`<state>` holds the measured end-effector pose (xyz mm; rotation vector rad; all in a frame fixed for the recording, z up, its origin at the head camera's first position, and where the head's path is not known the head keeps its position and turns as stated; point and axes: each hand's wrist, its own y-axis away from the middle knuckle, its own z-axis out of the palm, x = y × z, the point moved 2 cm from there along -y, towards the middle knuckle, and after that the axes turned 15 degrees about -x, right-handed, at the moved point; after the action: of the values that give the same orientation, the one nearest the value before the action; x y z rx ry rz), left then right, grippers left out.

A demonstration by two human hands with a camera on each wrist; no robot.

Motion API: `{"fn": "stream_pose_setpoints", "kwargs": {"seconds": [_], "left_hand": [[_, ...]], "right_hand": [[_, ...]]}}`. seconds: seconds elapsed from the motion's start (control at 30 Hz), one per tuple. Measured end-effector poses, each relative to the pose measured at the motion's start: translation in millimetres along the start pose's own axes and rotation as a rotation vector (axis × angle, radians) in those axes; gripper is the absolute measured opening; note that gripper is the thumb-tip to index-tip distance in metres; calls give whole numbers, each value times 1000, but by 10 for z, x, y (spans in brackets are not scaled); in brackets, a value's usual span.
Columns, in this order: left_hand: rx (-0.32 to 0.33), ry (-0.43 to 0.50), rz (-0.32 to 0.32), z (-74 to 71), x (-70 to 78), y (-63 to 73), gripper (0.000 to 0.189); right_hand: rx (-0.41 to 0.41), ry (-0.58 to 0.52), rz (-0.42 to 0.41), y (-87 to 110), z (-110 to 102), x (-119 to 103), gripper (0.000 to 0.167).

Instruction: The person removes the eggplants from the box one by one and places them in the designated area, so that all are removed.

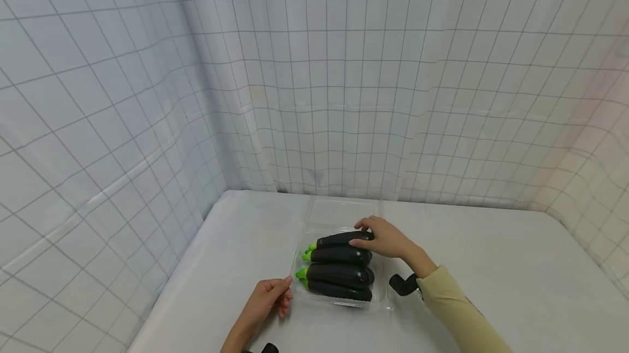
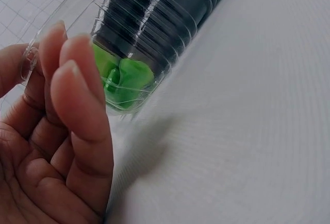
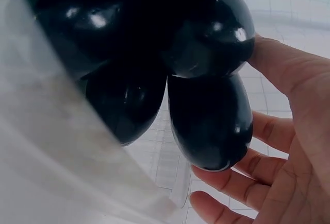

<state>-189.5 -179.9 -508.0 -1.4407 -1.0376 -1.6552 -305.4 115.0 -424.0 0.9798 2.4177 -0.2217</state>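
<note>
Several dark purple eggplants (image 1: 339, 273) with green stems lie side by side in a clear plastic container (image 1: 384, 294). My left hand (image 1: 269, 299) pinches the container's left rim between thumb and index finger; its other fingers curl loosely beside the wall. At the blunt end of the farthest eggplant (image 1: 336, 239), my right hand (image 1: 385, 237) grips with the thumb on the near side and the fingers on the far side. From the right wrist, the thumb touches one rounded eggplant end (image 3: 206, 33), and the fingers reach around another (image 3: 211, 126) against it.
The container's clear lid (image 1: 344, 213) lies folded back behind it on the white tabletop (image 1: 472, 265). White gridded curtains (image 1: 344, 96) enclose the table at the back and sides. A black wrist device (image 1: 403, 285) sits beneath the right forearm.
</note>
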Motion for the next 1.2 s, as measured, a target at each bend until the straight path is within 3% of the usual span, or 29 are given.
{"fn": "stream_pose_setpoints", "kwargs": {"seconds": [0.77,1.2], "left_hand": [[-15,14,7,-8,-15,-12,39],[-8,-3,18,1,-9,-5,38]], "right_hand": [[-40,-39,5,-59,26,68,39],[21,-15,-40,-30,22,82,37]]}}
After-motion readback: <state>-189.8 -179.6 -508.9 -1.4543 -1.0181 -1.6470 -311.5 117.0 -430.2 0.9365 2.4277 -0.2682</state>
